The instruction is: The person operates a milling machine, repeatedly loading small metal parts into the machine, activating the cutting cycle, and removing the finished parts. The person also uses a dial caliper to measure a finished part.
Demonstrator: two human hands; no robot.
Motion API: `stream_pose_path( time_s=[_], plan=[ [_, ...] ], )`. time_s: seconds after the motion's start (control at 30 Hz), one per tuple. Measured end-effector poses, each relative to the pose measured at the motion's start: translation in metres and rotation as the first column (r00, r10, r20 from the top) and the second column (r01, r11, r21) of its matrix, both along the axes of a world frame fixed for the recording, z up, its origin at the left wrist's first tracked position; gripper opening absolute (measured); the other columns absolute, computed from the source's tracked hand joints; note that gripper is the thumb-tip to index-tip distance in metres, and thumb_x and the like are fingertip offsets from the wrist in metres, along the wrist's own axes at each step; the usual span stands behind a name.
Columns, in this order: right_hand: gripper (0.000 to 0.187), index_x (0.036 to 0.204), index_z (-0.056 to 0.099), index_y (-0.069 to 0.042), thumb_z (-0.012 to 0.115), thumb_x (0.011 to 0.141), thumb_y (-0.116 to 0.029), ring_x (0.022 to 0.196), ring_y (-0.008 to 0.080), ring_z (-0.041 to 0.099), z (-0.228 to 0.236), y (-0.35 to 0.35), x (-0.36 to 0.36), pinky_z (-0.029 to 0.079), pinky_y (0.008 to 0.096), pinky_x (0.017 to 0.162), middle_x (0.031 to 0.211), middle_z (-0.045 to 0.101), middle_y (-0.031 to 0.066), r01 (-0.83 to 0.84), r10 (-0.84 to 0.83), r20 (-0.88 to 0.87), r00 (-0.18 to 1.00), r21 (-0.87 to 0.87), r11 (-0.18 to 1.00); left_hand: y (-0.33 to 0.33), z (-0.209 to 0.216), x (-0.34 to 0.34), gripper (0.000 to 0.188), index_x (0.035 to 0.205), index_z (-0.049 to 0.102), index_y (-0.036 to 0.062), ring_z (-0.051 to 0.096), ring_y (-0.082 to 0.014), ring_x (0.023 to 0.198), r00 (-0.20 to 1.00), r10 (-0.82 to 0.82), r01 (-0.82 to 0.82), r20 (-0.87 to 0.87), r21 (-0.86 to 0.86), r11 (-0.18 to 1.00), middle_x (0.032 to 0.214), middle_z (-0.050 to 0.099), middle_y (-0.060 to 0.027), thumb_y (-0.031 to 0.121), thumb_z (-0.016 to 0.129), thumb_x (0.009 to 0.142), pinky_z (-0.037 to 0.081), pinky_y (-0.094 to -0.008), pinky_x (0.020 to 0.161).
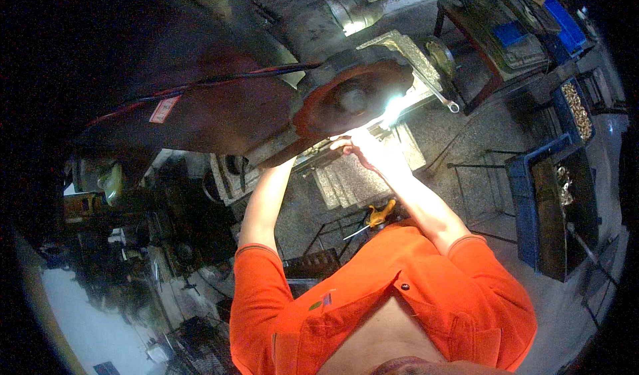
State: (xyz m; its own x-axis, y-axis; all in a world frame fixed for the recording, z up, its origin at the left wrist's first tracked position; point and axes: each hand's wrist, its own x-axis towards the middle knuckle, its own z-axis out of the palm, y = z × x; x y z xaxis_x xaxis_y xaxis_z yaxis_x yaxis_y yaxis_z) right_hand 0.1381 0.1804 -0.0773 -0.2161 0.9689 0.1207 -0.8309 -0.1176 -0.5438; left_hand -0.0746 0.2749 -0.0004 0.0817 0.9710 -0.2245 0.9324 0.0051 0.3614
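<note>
Both my forearms reach up under a dark press-like machine (219, 108) with a large round wheel (353, 98) in a reddish rim. My left hand is hidden behind the machine's lower edge; only the wrist and forearm show. My right hand (363, 150) is below the wheel, beside the lit work area. Its fingers curl toward the left, closed at the machine's edge, and glare hides what they grip. A bright glare (394, 112) lies just above this hand. A ring spanner (454, 107) rests at the right end of the machine bed.
A stepped grey metal plate (356, 183) sits below my right hand. A yellow-handled tool (381, 213) is near my waist. At right stand blue bins (526, 205), a tray of small brass-coloured parts (576, 112) and a bench (469, 42). Red and black cables (219, 82) cross the machine.
</note>
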Motion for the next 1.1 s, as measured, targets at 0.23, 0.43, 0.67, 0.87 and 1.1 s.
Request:
stream_pose_path(
  time_s=[0.23,0.43,0.67,0.87,1.1],
  plan=[
    [0.041,0.115,0.047,-0.004,0.058,0.080,-0.022,0.101,0.0224,0.055,-0.012,0.002,0.002,0.043,0.0320,0.079,0.105,0.058,0.0132,-0.114,0.085,0.212,0.974,0.132,0.985,0.007,0.004,0.004,0.038,0.079,0.065,0.0014,0.062,-0.0239,0.063,1.000,-0.004,0.004,-0.007,0.003,1.000,0.067,0.063,-0.0120,0.039,0.059,0.075,0.051,-0.0332,0.063],
    [0.036,0.092,0.066,-0.013,0.055,0.059,-0.019,0.093,0.0329,0.053,0.061,-0.009,0.018,0.043,0.0418,0.080,0.106,0.052,0.0171,-0.250,-0.125,0.988,0.092,0.145,0.957,0.001,0.003,-0.001,0.037,0.079,0.065,0.0017,0.062,-0.0244,0.064,1.000,0.014,-0.014,-0.014,-0.002,1.000,0.068,0.063,-0.0124,0.038,0.059,0.075,0.051,-0.0336,0.063],
    [0.048,0.103,0.060,-0.005,0.057,0.060,-0.025,0.093,0.0344,0.050,0.058,0.004,0.010,0.040,0.0425,0.079,0.097,0.050,0.0200,-0.247,-0.302,0.953,-0.012,0.290,0.925,0.002,0.004,0.006,0.037,0.080,0.065,0.0020,0.062,-0.0251,0.065,1.000,0.005,-0.005,-0.015,0.004,1.000,0.070,0.063,-0.0128,0.038,0.059,0.075,0.051,-0.0341,0.064],
    [0.056,0.111,0.056,-0.004,0.059,0.059,-0.024,0.099,0.0369,0.047,0.067,-0.007,0.008,0.038,0.0439,0.084,0.101,0.046,0.0240,-0.162,-0.152,0.963,0.223,0.190,0.968,0.002,0.006,0.003,0.036,0.081,0.065,0.0022,0.062,-0.0256,0.067,1.000,0.013,-0.013,-0.021,-0.002,1.000,0.071,0.063,-0.0132,0.037,0.059,0.075,0.050,-0.0345,0.064],
    [0.042,0.095,0.062,-0.001,0.060,0.058,-0.021,0.099,0.0384,0.050,0.053,0.003,-0.007,0.043,0.0411,0.083,0.111,0.044,0.0286,-0.153,-0.212,0.977,0.008,0.211,0.965,0.002,0.007,0.005,0.035,0.081,0.065,0.0025,0.062,-0.0262,0.068,1.000,0.012,-0.012,-0.016,-0.001,1.000,0.073,0.063,-0.0137,0.036,0.059,0.075,0.050,-0.0350,0.065]
  ],
)
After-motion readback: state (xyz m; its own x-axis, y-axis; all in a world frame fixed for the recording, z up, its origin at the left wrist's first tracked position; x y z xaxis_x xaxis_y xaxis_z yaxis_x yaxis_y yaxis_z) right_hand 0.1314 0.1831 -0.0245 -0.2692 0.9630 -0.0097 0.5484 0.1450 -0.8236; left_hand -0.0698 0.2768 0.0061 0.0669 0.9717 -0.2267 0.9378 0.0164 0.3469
